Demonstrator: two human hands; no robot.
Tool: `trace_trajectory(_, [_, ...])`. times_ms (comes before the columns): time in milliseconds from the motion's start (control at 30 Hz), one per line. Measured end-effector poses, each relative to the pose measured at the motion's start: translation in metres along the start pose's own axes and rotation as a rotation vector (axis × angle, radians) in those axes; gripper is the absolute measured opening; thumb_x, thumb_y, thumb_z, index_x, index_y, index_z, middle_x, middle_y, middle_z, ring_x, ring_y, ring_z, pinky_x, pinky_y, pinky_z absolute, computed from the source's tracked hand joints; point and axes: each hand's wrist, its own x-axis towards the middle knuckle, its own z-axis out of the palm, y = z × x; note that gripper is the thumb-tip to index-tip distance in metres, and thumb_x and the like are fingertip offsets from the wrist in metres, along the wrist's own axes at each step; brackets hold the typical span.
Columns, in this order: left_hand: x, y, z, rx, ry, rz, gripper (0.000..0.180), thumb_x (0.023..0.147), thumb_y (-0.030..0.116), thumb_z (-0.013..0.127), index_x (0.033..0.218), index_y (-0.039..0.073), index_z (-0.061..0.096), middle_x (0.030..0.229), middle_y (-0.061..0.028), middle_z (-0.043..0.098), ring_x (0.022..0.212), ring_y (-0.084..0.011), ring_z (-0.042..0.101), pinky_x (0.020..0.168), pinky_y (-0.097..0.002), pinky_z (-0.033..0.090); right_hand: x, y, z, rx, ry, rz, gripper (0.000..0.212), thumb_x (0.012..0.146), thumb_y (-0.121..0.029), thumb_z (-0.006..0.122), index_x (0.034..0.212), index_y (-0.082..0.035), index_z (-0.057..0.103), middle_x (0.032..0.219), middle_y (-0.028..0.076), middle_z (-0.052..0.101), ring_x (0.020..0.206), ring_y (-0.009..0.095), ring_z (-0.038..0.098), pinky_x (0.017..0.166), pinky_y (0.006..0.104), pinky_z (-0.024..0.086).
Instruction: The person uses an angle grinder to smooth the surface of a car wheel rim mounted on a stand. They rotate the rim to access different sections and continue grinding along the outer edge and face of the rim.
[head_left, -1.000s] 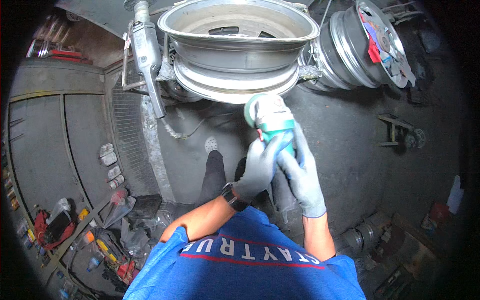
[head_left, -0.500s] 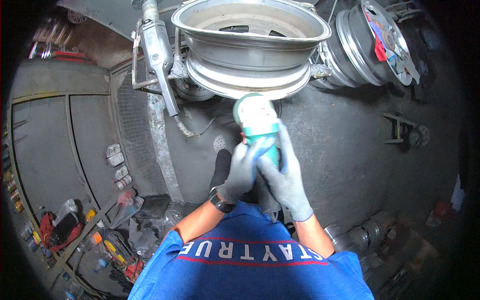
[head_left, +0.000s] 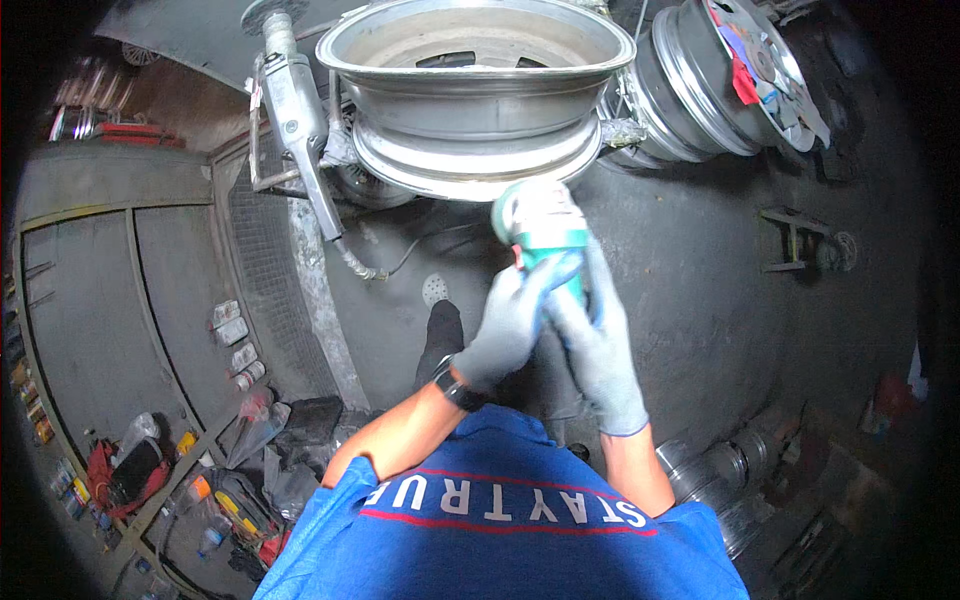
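Remotely, I see a blurred silver-and-teal power tool [head_left: 546,226] beside the round silver metal wheel rim [head_left: 480,107], with grey-gloved left hand [head_left: 503,330] and grey-gloved right hand [head_left: 604,365] curled firmly around it.

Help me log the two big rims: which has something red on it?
The right rim: a red scrap shows against its face. The central rim shows nothing red.
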Motion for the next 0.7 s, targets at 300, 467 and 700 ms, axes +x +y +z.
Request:
trace_trajectory(300, [0.031,0.006,0.005,0.188,-0.065,-0.222,0.031,0.097,0.027,0.064,0.118,0.005,0.067,0.102,-0.0022,0.069,0.092,-0.0114,0.066,0.082,-0.0293,0.052,0.005,0.000,0.006,0.125,0.159,-0.047,0.062,0.098,-0.016,0.057,0.153,0.001,0.033,0.143,0.016,0.049,0.128,0.023,0.051,0.109,0.0344,0.040])
trace_trajectory(467, [-0.024,0.024,-0.036,0.182,0.019,0.043,0.035,0.101,0.023,0.050,0.123,-0.001,0.064,0.115,-0.0111,0.069,0.102,-0.0178,0.067,0.093,-0.0322,0.052,-0.007,0.020,0.048,-0.139,0.035,-0.154,0.076,0.093,-0.014,0.063,0.155,0.003,0.024,0.141,0.021,0.052,0.129,0.026,0.052,0.108,0.0358,0.042])
trace_trajectory(700, [-0.044,0.024,-0.047,0.110,0.173,0.004,0.037,0.100,0.026,0.052,0.122,-0.001,0.063,0.111,-0.0102,0.069,0.099,-0.0176,0.067,0.087,-0.0324,0.054,-0.012,0.021,0.053,-0.341,-0.048,-0.176,0.084,0.086,-0.017,0.067,0.156,-0.003,0.024,0.118,0.030,0.064,0.110,0.040,0.068,0.090,0.0422,0.054])
